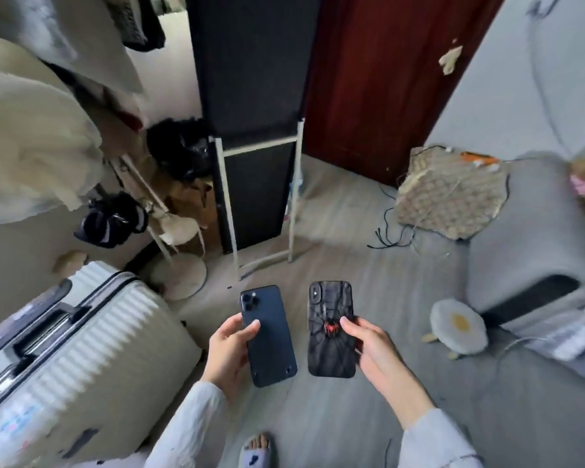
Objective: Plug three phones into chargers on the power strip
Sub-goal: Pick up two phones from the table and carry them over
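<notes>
The left hand (228,352) grips a plain dark-blue phone (267,336) and the right hand (374,349) pinches a black spider-print phone (331,329), both just right of the ribbed cream suitcase (92,359), so probably best keep them level while finding the unseen power strip.

The light is soft and even, like daylight indoors, with no hard shadows and no strong glare. The wide lens bends straight lines near the edges. Much of the frame is smeared and blurred, most at the upper left and right side.
</notes>
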